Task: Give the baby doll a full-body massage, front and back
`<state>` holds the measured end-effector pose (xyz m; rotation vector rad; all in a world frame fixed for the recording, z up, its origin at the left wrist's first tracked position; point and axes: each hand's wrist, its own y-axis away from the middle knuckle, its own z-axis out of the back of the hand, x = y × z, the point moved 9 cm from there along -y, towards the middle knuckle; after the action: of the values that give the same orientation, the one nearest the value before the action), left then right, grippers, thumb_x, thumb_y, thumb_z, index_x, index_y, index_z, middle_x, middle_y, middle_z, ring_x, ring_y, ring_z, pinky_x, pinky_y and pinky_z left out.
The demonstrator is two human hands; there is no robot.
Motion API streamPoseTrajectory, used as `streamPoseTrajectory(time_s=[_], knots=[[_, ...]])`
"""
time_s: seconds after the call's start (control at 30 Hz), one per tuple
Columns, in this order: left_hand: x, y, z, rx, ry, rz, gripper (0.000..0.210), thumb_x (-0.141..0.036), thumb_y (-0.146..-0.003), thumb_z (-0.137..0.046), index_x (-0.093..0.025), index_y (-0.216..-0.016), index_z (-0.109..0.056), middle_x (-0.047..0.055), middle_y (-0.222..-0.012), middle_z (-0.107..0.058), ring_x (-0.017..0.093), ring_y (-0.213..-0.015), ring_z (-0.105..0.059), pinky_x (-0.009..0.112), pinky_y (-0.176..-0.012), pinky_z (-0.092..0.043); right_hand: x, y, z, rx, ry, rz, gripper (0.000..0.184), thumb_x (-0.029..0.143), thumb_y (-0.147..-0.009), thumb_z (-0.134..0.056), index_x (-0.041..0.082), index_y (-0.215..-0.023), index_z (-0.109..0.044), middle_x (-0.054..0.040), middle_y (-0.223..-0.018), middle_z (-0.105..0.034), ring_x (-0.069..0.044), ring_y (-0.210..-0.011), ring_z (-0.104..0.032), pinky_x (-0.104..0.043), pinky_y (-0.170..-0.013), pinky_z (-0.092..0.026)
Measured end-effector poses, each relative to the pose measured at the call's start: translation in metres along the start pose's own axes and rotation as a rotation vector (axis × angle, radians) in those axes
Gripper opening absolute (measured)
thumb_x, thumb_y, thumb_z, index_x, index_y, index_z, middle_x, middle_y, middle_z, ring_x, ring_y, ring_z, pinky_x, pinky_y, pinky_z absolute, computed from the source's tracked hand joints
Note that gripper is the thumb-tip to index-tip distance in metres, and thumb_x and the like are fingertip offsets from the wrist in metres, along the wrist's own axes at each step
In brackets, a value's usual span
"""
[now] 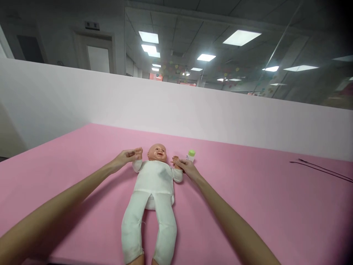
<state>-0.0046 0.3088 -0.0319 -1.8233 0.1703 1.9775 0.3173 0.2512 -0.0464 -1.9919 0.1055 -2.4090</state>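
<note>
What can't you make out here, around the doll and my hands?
In the head view:
Feet of the doll: cut off by the bottom edge.
Base of the bottle: hidden behind your right hand; label too small to read.
Rest of the dark cord: cut off by the right edge.
Distant red panels: too small to read.

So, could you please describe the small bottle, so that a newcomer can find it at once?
On the pink table, find the doll lying face up. Just beyond the person's right hand, which holds the doll's hand, is the small whitish bottle. Its bright green cap sets it apart from the doll beside it.
</note>
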Motion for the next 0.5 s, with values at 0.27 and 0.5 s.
streamPoseTrajectory(time_s=[0.27,0.5], knots=[[0.008,0.089,-0.034,0.587,-0.304,-0.182,0.019,-0.029,-0.089,-0.073,-0.027,-0.104,-0.084,0.010,-0.119,-0.071,0.027,-0.110,-0.066,0.035,-0.095,-0.052,-0.004,0.085,-0.035,0.520,0.256,0.165,0.036,0.019,-0.073,-0.081,0.024,-0.108,-0.082,-0.0068,-0.113,-0.077,-0.026,-0.110,-0.065,-0.035,-0.097,-0.049],[-0.005,0.046,-0.023,0.283,-0.164,-0.106,0.030,-0.046,-0.085,-0.077,-0.020,-0.098,-0.082,0.009,-0.102,-0.076,0.028,-0.101,-0.067,0.036,-0.094,-0.051,0.019,0.045,-0.020,0.243,0.099,0.195,0.031,0.039,-0.080,-0.080,0.021,-0.106,-0.081,-0.0083,-0.112,-0.078,-0.026,-0.103,-0.069,-0.035,-0.088,-0.053]])
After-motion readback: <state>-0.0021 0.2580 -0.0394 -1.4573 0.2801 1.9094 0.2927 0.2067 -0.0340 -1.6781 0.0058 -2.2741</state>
